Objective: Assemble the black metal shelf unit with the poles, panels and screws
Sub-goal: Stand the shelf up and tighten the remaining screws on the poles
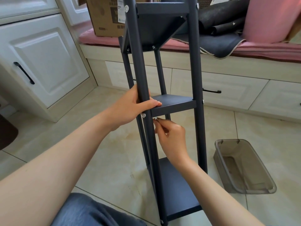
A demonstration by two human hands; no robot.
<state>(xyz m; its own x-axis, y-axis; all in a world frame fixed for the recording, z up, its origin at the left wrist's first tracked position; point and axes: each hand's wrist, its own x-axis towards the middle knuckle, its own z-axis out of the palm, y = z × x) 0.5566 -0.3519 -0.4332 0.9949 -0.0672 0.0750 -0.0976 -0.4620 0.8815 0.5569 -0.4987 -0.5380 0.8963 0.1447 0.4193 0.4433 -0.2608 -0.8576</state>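
A: We're down on a beige tiled floor, white cabinets to the left, a window bench with a pink cushion straight ahead.

B: And the shelf unit stands upright on the tiles, right in front of the person, three panels already between the poles.

A: Left hand wraps the near left pole, thumb lying on the middle panel's front edge. Right hand sits just under that panel, fingers pinched on something small and pale, maybe a screw; too tiny to be sure.

B: A clear-capped screw shows on the pole beside the left palm.

A: Smoky plastic bin on the floor, right side.

B: Any writing?

A: A cardboard box on the cushion carries white labels, but the print is too blurred to read.
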